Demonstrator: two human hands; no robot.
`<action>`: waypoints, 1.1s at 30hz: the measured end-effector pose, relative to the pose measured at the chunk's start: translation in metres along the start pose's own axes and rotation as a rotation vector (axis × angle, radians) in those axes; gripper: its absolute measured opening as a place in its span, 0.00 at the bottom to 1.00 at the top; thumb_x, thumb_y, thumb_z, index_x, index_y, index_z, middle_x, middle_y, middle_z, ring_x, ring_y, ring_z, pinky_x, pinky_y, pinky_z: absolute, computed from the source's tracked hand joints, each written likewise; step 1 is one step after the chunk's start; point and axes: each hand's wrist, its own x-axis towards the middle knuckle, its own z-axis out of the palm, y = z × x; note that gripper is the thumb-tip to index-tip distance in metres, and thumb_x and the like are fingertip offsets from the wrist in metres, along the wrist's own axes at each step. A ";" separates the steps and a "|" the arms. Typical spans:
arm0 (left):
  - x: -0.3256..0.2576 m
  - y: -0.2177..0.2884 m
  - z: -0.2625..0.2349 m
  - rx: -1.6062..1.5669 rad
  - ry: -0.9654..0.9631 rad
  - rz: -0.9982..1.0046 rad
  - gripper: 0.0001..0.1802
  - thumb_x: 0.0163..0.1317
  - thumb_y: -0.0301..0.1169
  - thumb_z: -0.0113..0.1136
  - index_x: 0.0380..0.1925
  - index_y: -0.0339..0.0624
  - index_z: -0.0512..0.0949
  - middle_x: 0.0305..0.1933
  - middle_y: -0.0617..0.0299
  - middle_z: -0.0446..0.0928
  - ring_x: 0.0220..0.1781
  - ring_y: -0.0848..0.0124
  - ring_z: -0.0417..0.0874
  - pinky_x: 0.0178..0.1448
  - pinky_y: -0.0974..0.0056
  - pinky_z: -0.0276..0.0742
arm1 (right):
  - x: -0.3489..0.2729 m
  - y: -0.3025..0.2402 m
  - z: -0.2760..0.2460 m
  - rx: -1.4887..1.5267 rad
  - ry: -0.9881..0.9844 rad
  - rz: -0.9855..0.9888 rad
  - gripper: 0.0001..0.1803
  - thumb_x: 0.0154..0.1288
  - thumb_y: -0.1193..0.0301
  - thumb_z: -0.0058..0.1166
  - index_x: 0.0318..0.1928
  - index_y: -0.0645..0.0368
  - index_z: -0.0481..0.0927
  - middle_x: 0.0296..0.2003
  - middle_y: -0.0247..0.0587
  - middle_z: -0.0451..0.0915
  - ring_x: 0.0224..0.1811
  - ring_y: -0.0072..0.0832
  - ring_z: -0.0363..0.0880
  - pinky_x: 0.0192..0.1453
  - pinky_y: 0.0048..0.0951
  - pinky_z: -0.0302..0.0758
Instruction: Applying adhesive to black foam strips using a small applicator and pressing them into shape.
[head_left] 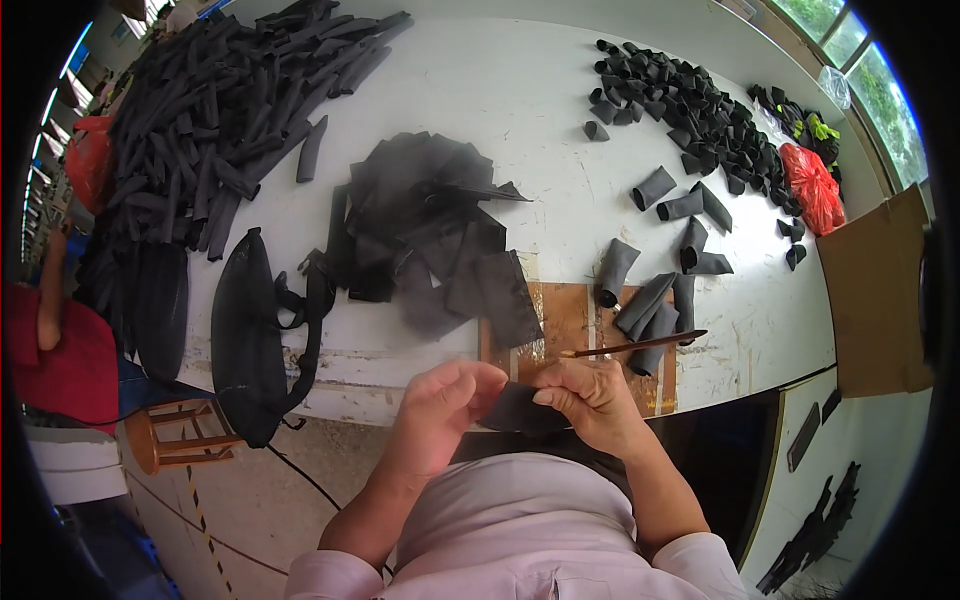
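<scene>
Soft daylight enters from the windows [850,50] at upper right; near them edges bend, corners go black

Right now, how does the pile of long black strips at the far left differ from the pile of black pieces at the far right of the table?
The long strips are narrow, straight and lie flat, while the short pieces are stubby and look rolled into small tubes. The strip pile is bigger and denser; the short pieces spread out, with some lying loose toward the near edge. Both are black and rest on the white table.
</scene>
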 end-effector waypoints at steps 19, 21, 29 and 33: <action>-0.005 0.017 0.015 0.579 -0.132 -0.245 0.07 0.55 0.23 0.55 0.35 0.32 0.74 0.30 0.64 0.76 0.29 0.80 0.75 0.34 0.76 0.71 | -0.030 0.010 -0.009 0.070 -0.078 -0.005 0.05 0.54 0.74 0.54 0.30 0.62 0.73 0.22 0.46 0.71 0.27 0.43 0.71 0.28 0.33 0.68; -0.004 0.017 0.016 0.581 -0.127 -0.268 0.07 0.55 0.23 0.55 0.34 0.32 0.74 0.29 0.64 0.76 0.29 0.80 0.75 0.34 0.75 0.71 | -0.033 0.015 -0.008 0.114 -0.065 0.007 0.07 0.53 0.74 0.56 0.31 0.61 0.73 0.22 0.43 0.72 0.27 0.40 0.71 0.29 0.30 0.67; -0.006 0.006 0.014 0.474 -0.152 -0.222 0.07 0.57 0.24 0.52 0.35 0.33 0.74 0.30 0.64 0.76 0.31 0.80 0.75 0.36 0.76 0.71 | -0.034 0.014 -0.005 0.408 -0.047 0.173 0.07 0.48 0.73 0.61 0.24 0.63 0.77 0.21 0.35 0.74 0.26 0.24 0.71 0.30 0.22 0.65; -0.007 0.010 0.020 0.456 -0.098 -0.229 0.07 0.58 0.23 0.51 0.36 0.33 0.73 0.33 0.62 0.76 0.33 0.80 0.75 0.38 0.75 0.70 | -0.035 0.019 -0.003 0.273 -0.014 0.014 0.07 0.48 0.72 0.60 0.25 0.62 0.77 0.18 0.33 0.73 0.22 0.24 0.67 0.27 0.23 0.63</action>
